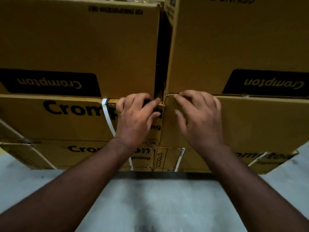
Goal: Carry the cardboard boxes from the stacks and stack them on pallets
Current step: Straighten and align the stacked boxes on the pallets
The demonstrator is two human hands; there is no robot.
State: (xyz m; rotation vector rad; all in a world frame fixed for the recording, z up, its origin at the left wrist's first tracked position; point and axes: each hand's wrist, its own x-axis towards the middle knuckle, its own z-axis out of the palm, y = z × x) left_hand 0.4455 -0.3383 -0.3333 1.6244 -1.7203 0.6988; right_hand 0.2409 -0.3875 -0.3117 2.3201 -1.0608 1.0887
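Observation:
Brown cardboard boxes printed "Crompton" stand stacked in two columns right in front of me. My left hand (135, 119) lies on the upper right corner of the left middle box (58, 118), its bent fingertips at the box's top edge beside the dark gap. My right hand (199, 118) rests on the upper left corner of the right middle box (260, 123), fingers spread and fingertips on its top edge. Neither hand has closed around anything. An upper left box (80, 47) and an upper right box (234, 44) sit on these, logos upside down.
A white strap (107, 118) runs down the left middle box. Lower strapped boxes (80, 149) sit underneath, near the grey concrete floor (158, 201). A narrow dark gap (160, 56) separates the two columns.

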